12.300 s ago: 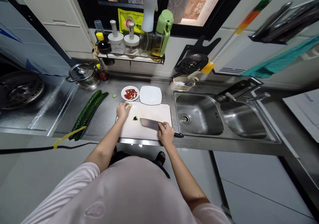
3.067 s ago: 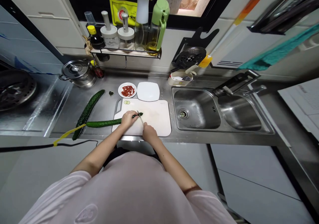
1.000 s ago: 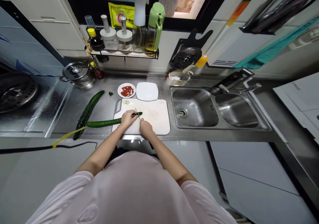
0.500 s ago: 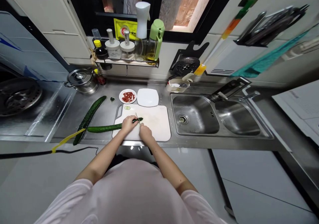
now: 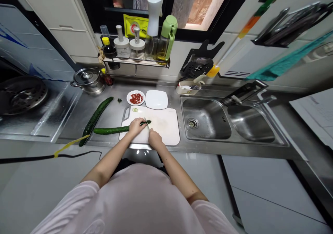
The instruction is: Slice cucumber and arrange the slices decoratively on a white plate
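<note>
A long green cucumber (image 5: 110, 131) lies across the left side of a white cutting board (image 5: 166, 131), its far end sticking out past the board's left edge. My left hand (image 5: 137, 126) is closed over the cucumber close to its right end. In my right hand (image 5: 155, 139) is a knife (image 5: 147, 123), its thin blade upright against the cucumber just right of my left fingers. A short tip of cucumber shows beyond the blade. The knife's handle is mostly hidden in my fist. A second cucumber (image 5: 96, 119) rests on the steel counter to the left.
Behind the board stand a plate of chopped red pieces (image 5: 136, 98) and a white square plate (image 5: 156, 99). A double sink (image 5: 205, 119) is to the right, a lidded pot (image 5: 88, 80) at the back left. A black cable (image 5: 31, 159) with a yellow tie hangs by the front edge.
The whole view has shifted slightly, moving the scene a little right and up. Both hands keep their hold, with the knife still at the cucumber's right end.
</note>
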A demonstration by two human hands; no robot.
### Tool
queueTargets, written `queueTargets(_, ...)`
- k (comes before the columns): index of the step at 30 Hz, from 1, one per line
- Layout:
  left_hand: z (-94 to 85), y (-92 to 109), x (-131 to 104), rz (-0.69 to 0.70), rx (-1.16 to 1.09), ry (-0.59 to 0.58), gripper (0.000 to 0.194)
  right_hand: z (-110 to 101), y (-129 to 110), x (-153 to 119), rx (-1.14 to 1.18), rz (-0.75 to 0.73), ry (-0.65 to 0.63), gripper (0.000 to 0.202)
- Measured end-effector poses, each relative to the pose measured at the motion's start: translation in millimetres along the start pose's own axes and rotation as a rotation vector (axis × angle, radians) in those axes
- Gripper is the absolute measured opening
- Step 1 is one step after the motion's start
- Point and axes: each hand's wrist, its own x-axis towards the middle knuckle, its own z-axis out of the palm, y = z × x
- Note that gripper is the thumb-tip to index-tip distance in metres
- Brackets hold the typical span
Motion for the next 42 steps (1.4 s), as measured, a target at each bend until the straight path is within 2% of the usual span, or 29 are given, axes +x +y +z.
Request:
queueTargets(8,-3.1,1.3,0.2,-0.019,-0.010,-0.022,0.015,11.4,12.0,-19.1,-0.029,0.001,0.007,0.027)
queueTargets(16,-4.0,-1.3,0.8,0.024,-0.057,-0.023,0.016,20.4,23.6,-35.4,-0.047,0.010,-0.007,0.027)
queueTargets(22,-5.5,-0.3,3.1,-0.033,-0.059,-0.043,0.031,9.7,40.3,-50.1,-0.029,-0.018,-0.034,0.023)
queueTargets(27,0.1,7.1,7.1,-0.040,0.080,-0.044,0.042,1.2,66.1,-57.0,0.043,-0.027,0.061,0.019)
queueTargets(32,9.1,16.3,14.8,0.003,0.136,-0.080,0.029,-5.0,81.3,-55.6,0.125,0.017,0.139,0.017)
queueTargets(38,3.0,21.7,24.1,-0.042,-0.003,0.035,0.027,-13.2,87.0,-54.2,0.225,0.041,0.175,0.017)
queueTargets(42,-10.7,10.7,32.0,-0.074,-0.032,0.133,0.028,-11.9,91.9,-51.2,0.235,0.047,0.191,0.015)
